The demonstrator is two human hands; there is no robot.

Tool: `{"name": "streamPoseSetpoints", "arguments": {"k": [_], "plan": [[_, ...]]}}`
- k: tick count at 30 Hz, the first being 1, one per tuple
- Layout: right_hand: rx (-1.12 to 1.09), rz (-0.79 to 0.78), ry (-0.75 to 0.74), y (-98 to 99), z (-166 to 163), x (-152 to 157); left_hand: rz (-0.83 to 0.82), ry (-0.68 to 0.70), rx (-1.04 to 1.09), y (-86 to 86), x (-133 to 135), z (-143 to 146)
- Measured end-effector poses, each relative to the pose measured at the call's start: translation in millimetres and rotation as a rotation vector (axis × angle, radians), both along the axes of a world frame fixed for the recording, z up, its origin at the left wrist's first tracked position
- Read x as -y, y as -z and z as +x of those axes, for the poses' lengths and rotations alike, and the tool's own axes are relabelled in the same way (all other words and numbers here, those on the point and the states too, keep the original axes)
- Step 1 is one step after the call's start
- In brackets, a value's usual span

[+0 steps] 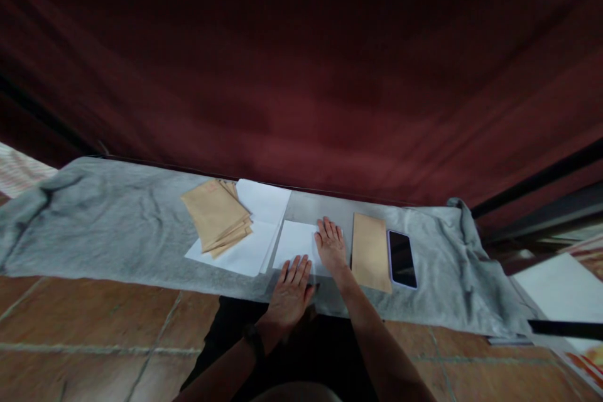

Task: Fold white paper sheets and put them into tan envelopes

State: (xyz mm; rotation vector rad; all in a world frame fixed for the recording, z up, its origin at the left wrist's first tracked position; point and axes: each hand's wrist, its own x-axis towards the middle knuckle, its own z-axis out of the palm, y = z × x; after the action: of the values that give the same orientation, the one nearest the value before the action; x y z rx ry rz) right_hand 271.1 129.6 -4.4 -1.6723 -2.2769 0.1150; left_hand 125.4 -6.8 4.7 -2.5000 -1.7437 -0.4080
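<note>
Forearms (374, 339) enter from the lower edge of my head view, with dark clothing (325, 358) between them; a dark band (255, 342) encircles the left one. I have the left hand (288, 296) palm down, fingertips on the near edge of a white sheet (296, 237). The right hand (331, 247) is also palm down, covering the right part of the same sheet. Grip state, both hands: fingers extended and slightly apart, laid flat rather than clamped on the paper. The sheet lies flat on the grey cloth-covered surface (141, 226), ahead of the person's body. Just beside it, on the left, I observe larger white papers (264, 201), partly overlapped by a fanned stack of brown envelopes (211, 210). On the right, near the right hand, lies a single brown envelope (370, 251). Just beyond that envelope, a phone (402, 259) rests with its dark screen facing up. Behind the surface rises a dark red panel (296, 107); tiled floor (94, 320) shows below the near edge.
</note>
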Motion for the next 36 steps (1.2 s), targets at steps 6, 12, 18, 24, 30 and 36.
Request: {"name": "streamPoseSetpoints", "arguments": {"k": [6, 12, 18, 24, 30, 36], "plan": [[-0.063, 0.098, -0.12, 5.8, -1, 27, -0.017, -0.043, 0.087, -14.5, -50, -3], [-0.028, 0.117, -0.067, 5.8, -1, 45, -0.032, -0.087, 0.073, 0.7, -91, -5], [0.004, 0.121, 0.079, 8.9, 7, 46, 0.036, -0.204, 0.106, 16.3, -92, -12], [-0.035, 0.126, 0.172, 9.4, 11, 51, 0.069, -0.27, 0.17, 18.9, -88, -22], [-0.022, 0.096, 0.126, -1.3, 4, 66, 0.045, -0.239, 0.151, 11.2, -74, -14], [0.005, 0.079, -0.049, -0.6, 0, 91, 0.027, -0.079, 0.073, 10.9, -45, -9]]}}
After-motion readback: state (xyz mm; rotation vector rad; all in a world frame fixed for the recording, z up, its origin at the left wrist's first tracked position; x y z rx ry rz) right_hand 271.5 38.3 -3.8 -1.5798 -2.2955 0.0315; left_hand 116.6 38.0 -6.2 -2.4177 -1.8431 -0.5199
